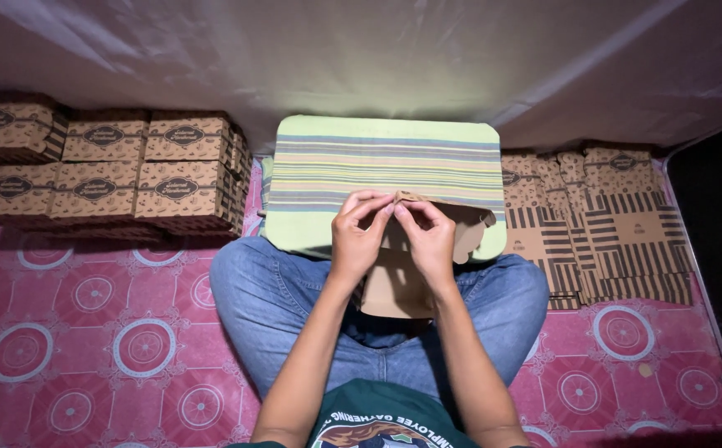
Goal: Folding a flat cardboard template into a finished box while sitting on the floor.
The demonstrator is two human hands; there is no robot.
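At nine o'clock, folded brown boxes [104,166] sit stacked on the pink floor mat [87,332]. In the middle, the left hand [359,236] and right hand [427,241] pinch the top edge of a flat cardboard piece [394,290], fingers closed on it, above a striped cushion [377,166]. At three o'clock lie flat unfolded boxes [601,241].

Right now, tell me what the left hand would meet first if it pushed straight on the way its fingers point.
The left hand points up and away, already pinching the brown cardboard piece. Beyond it, it would probably meet the striped cushion, though depth is unclear.
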